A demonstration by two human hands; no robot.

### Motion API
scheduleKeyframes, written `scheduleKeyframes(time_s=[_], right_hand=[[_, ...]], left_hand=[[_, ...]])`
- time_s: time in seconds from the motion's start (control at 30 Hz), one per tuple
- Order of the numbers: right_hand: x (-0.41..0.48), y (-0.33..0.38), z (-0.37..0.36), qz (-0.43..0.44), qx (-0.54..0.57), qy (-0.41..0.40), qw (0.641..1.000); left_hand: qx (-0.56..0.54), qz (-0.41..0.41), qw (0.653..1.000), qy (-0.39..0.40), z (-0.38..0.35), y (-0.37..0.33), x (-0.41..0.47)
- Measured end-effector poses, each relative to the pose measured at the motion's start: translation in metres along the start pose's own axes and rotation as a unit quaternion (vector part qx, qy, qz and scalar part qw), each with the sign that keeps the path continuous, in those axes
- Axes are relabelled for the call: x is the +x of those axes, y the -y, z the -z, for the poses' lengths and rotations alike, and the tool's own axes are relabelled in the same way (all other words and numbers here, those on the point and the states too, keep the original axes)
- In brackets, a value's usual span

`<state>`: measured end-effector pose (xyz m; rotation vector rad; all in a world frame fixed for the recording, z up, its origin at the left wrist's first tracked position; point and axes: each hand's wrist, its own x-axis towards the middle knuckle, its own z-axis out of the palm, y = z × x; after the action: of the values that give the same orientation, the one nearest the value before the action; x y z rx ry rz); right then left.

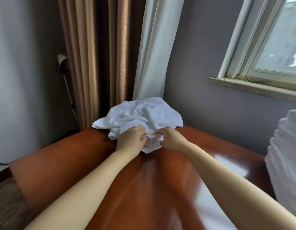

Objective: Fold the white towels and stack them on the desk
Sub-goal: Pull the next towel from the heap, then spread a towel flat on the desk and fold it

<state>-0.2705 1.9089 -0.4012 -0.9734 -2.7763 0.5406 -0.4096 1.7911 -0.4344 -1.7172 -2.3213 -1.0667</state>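
A white towel (pixel 144 113) is seen lying crumpled at the far end of the desk (pixel 144 188), close to the curtains. It is unfolded and heaped in loose, soft creases, its terry surface finely ribbed. One corner is spread flat toward the left and overhangs the desk's far edge; another corner points right. The near part is bunched into a thick wad, from which a small flap hangs toward the viewer and touches the desk top.

That wad is held by both hands. The left hand (pixel 129 140) is curled round it from the left, fingers bent into the cloth. The right hand (pixel 172 138) is closed on it from the right, fingertips pinching the fabric. The two hands are nearly touching, with cloth between them.

The desk is glossy red-brown, and window light is mirrored on its right side. A pile (pixel 286 155) of white terry cloth is cut off by the right edge. A brown curtain (pixel 94 55) and a white curtain (pixel 157 47) are hung behind the towel, with a window (pixel 268 39) to the right.
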Motion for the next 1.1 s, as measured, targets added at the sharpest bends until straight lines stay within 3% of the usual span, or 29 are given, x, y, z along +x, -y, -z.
scheduleKeyframes(time_s=[0.13, 0.27, 0.43, 0.53, 0.63, 0.77, 0.83, 0.9, 0.97, 1.03, 1.1], right_hand=[[-0.019, 0.004, 0.010, 0.037, 0.047, -0.084, 0.995], [-0.052, 0.012, 0.028, 0.064, -0.003, -0.082, 0.995], [-0.119, 0.021, 0.036, 0.041, 0.020, -0.028, 0.999], [-0.167, 0.027, 0.032, 0.019, 0.027, 0.055, 0.998], [-0.214, 0.034, 0.024, -0.017, 0.091, 0.160, 0.983], [-0.263, 0.037, 0.020, -0.063, 0.213, 0.306, 0.926], [-0.280, 0.037, 0.020, -0.074, 0.225, 0.388, 0.891], [-0.290, 0.034, 0.024, -0.088, 0.236, 0.410, 0.877], [-0.291, 0.028, 0.029, -0.095, 0.272, 0.331, 0.899], [-0.288, 0.016, 0.031, -0.093, 0.275, 0.159, 0.944], [-0.283, -0.001, 0.028, -0.089, 0.178, -0.013, 0.980]], left_hand=[[-0.132, -0.024, 0.990, -0.038, 0.018, -0.024, -0.016], [-0.252, 0.005, 0.958, -0.136, 0.042, -0.048, -0.037], [-0.282, 0.036, 0.955, -0.088, 0.061, -0.072, -0.075], [-0.236, 0.031, 0.971, -0.029, 0.062, -0.081, -0.102], [-0.182, 0.065, 0.978, 0.078, 0.063, -0.089, -0.123], [-0.083, 0.104, 0.976, 0.175, 0.064, -0.103, -0.147], [-0.054, 0.084, 0.977, 0.187, 0.063, -0.110, -0.158], [-0.048, 0.066, 0.979, 0.185, 0.063, -0.121, -0.166], [-0.052, 0.052, 0.980, 0.184, 0.060, -0.131, -0.171], [-0.057, 0.036, 0.980, 0.186, 0.055, -0.140, -0.174], [-0.061, 0.033, 0.980, 0.188, 0.049, -0.147, -0.173]])
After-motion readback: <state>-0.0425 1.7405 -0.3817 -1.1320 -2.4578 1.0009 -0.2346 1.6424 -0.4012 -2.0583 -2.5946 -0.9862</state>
